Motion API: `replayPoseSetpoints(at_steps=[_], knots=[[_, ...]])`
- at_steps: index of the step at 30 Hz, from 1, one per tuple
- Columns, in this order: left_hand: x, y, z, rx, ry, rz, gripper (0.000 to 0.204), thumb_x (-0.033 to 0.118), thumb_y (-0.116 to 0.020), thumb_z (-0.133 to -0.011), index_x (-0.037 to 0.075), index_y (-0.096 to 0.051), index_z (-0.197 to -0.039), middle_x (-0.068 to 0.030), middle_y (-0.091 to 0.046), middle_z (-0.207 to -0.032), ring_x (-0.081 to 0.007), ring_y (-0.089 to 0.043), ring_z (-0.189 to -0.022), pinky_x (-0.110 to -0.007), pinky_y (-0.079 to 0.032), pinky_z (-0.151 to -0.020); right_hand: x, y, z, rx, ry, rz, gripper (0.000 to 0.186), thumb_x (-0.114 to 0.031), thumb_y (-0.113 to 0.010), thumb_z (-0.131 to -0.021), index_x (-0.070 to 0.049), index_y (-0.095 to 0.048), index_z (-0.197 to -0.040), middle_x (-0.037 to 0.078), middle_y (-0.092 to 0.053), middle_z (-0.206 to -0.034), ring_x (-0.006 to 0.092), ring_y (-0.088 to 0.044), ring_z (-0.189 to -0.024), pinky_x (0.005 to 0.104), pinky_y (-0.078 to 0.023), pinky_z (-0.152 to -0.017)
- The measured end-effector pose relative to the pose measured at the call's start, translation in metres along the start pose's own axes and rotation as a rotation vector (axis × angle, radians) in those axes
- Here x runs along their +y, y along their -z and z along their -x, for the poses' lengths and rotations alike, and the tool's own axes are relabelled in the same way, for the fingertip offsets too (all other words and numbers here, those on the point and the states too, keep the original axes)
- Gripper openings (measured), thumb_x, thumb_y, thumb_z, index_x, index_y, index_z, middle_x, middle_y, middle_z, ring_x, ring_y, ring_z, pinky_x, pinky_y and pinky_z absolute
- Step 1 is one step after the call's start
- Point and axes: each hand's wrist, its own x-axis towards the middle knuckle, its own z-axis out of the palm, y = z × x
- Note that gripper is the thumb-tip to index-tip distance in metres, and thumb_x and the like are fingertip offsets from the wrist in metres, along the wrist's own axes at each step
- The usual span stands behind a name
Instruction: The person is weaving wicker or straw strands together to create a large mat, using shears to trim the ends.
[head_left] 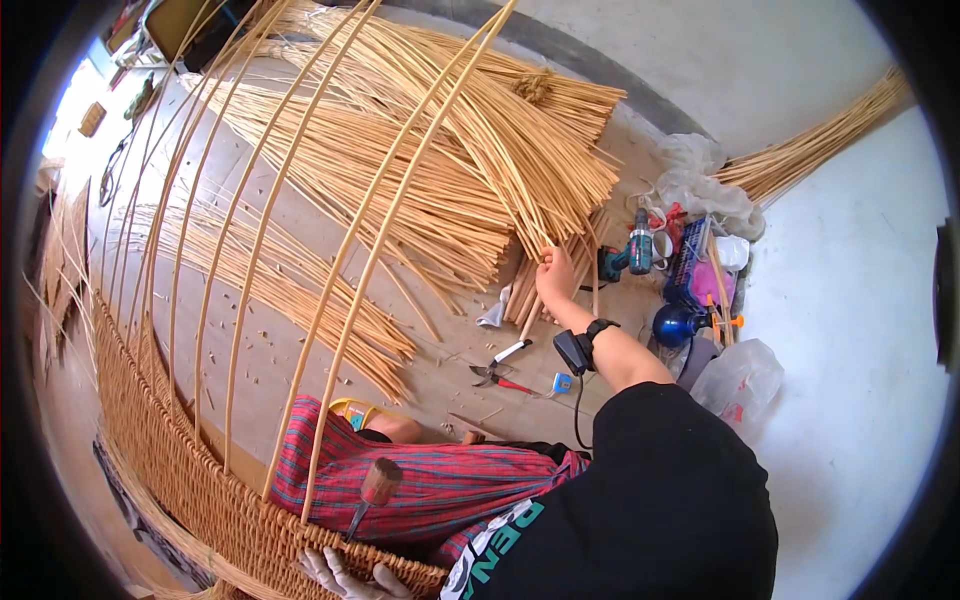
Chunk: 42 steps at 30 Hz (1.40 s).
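Observation:
My right hand reaches out to the cut ends of a large bundle of peeled wicker rods. Its fingers are closed around the end of a rod there; exactly how many it grips is hidden. At the lower edge, my gloved left hand lies with fingers spread on the woven wall of a wicker basket. Tall upright stakes rise from that weave. A bodkin with a worn wooden handle stands upright at the basket's edge, beside the red plaid cloth over my lap.
Red-handled pruning shears and a blue tape measure lie on the floor. A cordless drill, blue spray bottle and plastic bags sit along the right wall. More loose rods spread across the floor.

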Motion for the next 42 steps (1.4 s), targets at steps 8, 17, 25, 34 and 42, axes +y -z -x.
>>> replayPoseSetpoints(at_steps=[8,17,25,34,42], knots=[[-0.001,0.003,0.008,-0.005,0.02,-0.029,0.069,0.05,-0.057,-0.104,-0.001,-0.051,-0.149,-0.0308,-0.044,-0.155,-0.0538,-0.038,-0.145,-0.069,-0.027,-0.12,0.037,0.018,-0.014,-0.167,-0.477,0.041,0.034,-0.005,-0.065,-0.093,-0.007,-0.054,-0.125,0.018,-0.063,-0.129,0.0367,-0.063,-0.12,0.0476,-0.052,-0.097],[0.003,-0.001,0.01,0.015,0.013,-0.052,0.066,0.048,-0.057,-0.105,0.0,-0.051,-0.149,-0.0305,-0.045,-0.154,-0.0526,-0.039,-0.144,-0.068,-0.029,-0.12,0.057,0.018,-0.079,-0.096,-0.369,-0.097,0.048,-0.011,-0.056,-0.104,-0.009,-0.045,-0.152,0.016,-0.065,-0.13,0.0336,-0.067,-0.114,0.05,-0.056,-0.09],[0.01,0.005,0.007,-0.004,0.018,-0.062,0.065,0.047,-0.056,-0.105,0.0,-0.05,-0.15,-0.0305,-0.044,-0.155,-0.0541,-0.038,-0.145,-0.067,-0.031,-0.119,0.036,0.011,-0.097,-0.232,-0.534,-0.05,0.043,-0.017,-0.071,-0.099,-0.009,-0.053,-0.138,0.013,-0.065,-0.127,0.0309,-0.065,-0.112,0.0465,-0.055,-0.097],[0.014,0.006,0.007,-0.009,0.041,-0.089,0.065,0.047,-0.055,-0.106,-0.001,-0.05,-0.149,-0.0304,-0.045,-0.155,-0.0538,-0.039,-0.144,-0.065,-0.034,-0.118,0.049,-0.015,-0.093,-0.204,-0.624,-0.351,0.044,-0.017,-0.075,-0.098,-0.005,-0.059,-0.137,0.014,-0.065,-0.133,0.0287,-0.065,-0.117,0.0448,-0.056,-0.094],[0.005,0.003,0.01,0.008,0.037,-0.117,0.068,0.051,-0.054,-0.105,-0.001,-0.051,-0.149,-0.0299,-0.045,-0.155,-0.053,-0.04,-0.144,-0.065,-0.034,-0.118,0.04,-0.012,-0.066,-0.09,-0.359,-0.224,0.03,-0.021,-0.074,-0.098,-0.005,-0.072,-0.122,0.01,-0.077,-0.098,0.0211,-0.074,-0.092,0.0356,-0.058,-0.079]])
